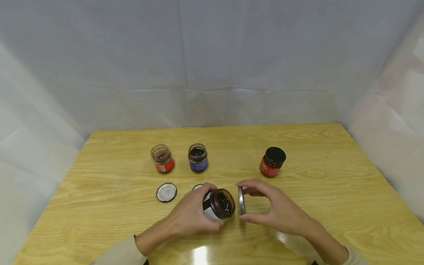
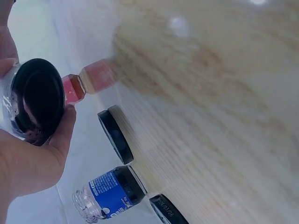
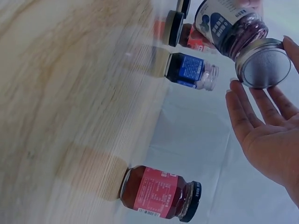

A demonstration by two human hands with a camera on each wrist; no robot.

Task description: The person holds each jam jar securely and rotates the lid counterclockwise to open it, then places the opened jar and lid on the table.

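My left hand [image 1: 190, 217] grips a dark jam jar [image 1: 212, 207] with a white and dark label, tilted so its uncovered mouth faces right. Fingers and thumb of my right hand [image 1: 281, 208] pinch a round metal lid [image 1: 241, 200] by its edge. The lid stands on edge just right of the jar's mouth, with a narrow gap between them in the head view. In the right wrist view, the silvery lid [image 3: 265, 67] partly overlaps the jar's neck, and the jar's label [image 3: 222, 21] shows a berry picture. The left wrist view shows the jar's dark base [image 2: 37, 100].
Behind the hands stand two uncovered jars, one red-labelled [image 1: 162, 159] and one blue-labelled [image 1: 198, 157]. A lid [image 1: 166, 192] lies before the red one; another lid [image 1: 197, 186] is partly hidden by my left hand. A red-labelled jar [image 1: 272, 162] with its black lid on stands at right.
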